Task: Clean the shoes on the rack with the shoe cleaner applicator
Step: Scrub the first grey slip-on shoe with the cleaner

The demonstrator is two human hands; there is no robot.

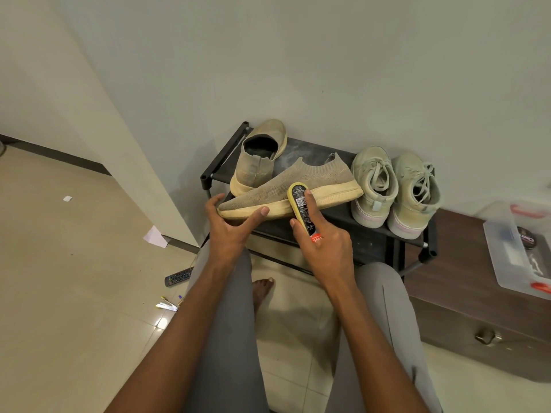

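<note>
Your left hand (231,226) grips the knit shoe (286,189) by its toe on the rack (369,234); your right hand (323,245) clasps the shoe cleaner applicator (301,208), pressed against its sole.

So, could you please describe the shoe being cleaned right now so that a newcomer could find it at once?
Find the black shoe rack against the wall. On its top shelf, at the front left, lies a beige knit slip-on shoe on its side, cream sole facing the person. Unlike the laced pair to its right, it has no laces, and the yellow applicator touches its sole.
</note>
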